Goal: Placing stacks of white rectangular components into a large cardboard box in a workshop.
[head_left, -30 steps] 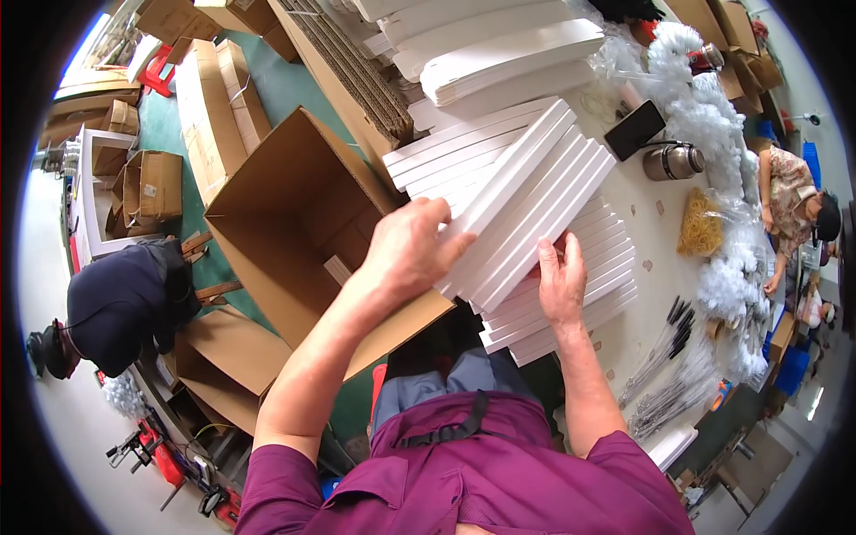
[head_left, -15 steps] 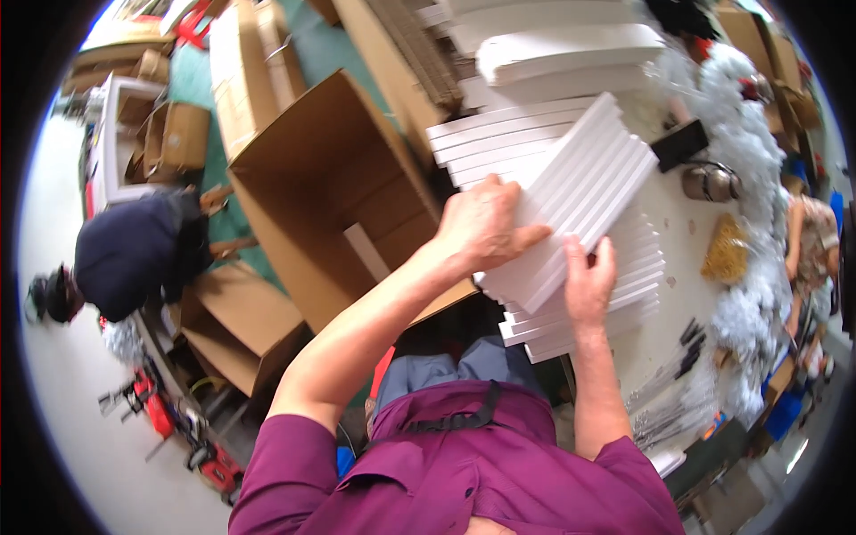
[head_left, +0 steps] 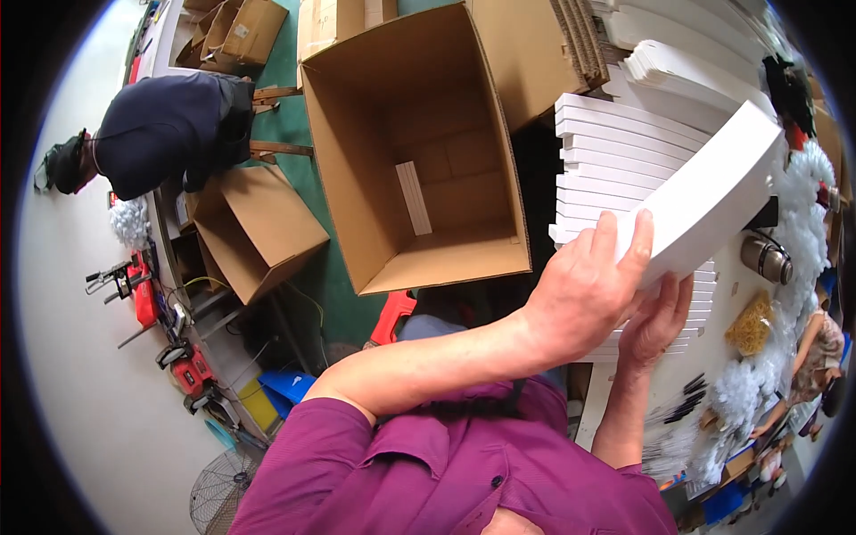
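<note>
White box [head_left: 713, 201] now lifted off stack [head_left: 624, 152], tilted, clamped between left hand [head_left: 584, 290] and right hand [head_left: 655, 321]. Open carton [head_left: 419, 152] at left, brought closer in view; transfer judged pending.

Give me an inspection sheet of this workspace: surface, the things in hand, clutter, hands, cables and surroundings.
Surface: pale table, mostly covered.
Job's things: long white box lifted at a tilt above a stack of white boxes; open cardboard carton on the floor, one white strip inside.
Clutter: metal flask, yellow bundle, white tinsel, dark pens.
Hands: left hand grips the box's near end; right hand supports it underneath.
Cables: nothing seen.
Surroundings: a person in dark clothes bent over, smaller carton, red tools, fan.
</note>
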The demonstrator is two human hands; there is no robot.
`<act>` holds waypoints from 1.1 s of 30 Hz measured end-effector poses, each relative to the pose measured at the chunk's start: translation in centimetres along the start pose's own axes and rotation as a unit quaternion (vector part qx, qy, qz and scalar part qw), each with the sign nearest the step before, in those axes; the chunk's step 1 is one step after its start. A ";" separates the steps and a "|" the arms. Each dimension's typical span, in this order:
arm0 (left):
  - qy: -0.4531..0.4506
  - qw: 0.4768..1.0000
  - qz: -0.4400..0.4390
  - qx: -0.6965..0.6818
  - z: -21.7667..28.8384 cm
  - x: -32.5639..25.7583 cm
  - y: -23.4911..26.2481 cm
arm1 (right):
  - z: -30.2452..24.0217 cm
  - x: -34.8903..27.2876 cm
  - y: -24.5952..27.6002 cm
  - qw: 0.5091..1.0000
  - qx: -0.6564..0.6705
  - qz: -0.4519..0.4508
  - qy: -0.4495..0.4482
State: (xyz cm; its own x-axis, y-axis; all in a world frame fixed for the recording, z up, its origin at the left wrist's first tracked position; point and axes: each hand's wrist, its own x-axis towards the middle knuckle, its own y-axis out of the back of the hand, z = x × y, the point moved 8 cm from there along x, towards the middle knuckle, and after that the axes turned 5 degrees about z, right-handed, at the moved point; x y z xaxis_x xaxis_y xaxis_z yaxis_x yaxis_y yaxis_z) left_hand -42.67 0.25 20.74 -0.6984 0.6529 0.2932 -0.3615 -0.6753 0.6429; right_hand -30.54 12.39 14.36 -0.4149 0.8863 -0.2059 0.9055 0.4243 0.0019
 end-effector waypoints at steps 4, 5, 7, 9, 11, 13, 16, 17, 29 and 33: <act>-0.004 0.996 0.084 0.032 -2.0 -2.0 5.2 | -2.3 -0.9 -5.2 0.996 -0.077 -0.037 0.034; 0.003 0.994 0.097 0.045 -3.0 -2.4 6.4 | -1.9 -1.0 -6.9 0.989 -0.130 -0.059 0.030; 0.051 0.990 0.130 0.028 -6.7 -4.0 8.0 | -1.6 -2.0 -11.6 0.989 -0.066 -0.126 0.028; 0.138 0.982 0.133 0.004 -11.7 -6.3 9.1 | 0.5 -3.3 -16.6 0.981 -0.045 -0.188 0.034; 0.199 0.970 0.140 0.033 -16.9 -9.4 9.9 | 4.6 -5.0 -21.9 0.971 -0.126 -0.201 0.003; 0.290 0.951 0.101 0.045 -22.0 -12.1 8.7 | 11.3 -5.3 -24.4 0.959 -0.180 -0.218 -0.013; 0.377 0.923 0.052 0.060 -29.2 -16.7 6.0 | 23.4 -6.3 -25.6 0.935 -0.265 -0.225 -0.075; 0.424 0.904 0.006 0.059 -31.6 -18.5 4.8 | 26.6 -6.9 -25.8 0.920 -0.304 -0.226 -0.102; 0.574 0.812 -0.105 -0.007 -50.3 -28.1 -11.5 | 49.5 -3.8 -25.9 0.811 -0.502 -0.219 -0.204; 0.611 0.786 -0.077 -0.063 -54.7 -31.1 -15.0 | 55.4 -3.5 -26.7 0.765 -0.558 -0.246 -0.210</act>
State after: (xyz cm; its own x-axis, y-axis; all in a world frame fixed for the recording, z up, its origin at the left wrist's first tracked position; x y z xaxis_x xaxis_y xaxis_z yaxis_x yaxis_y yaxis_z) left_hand -49.36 -28.67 -36.76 -0.6847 -0.0343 -0.7280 -0.5037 -0.6997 0.5067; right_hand -48.36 -12.38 -39.14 -0.4037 0.5304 -0.7454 -0.0868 0.7889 0.6084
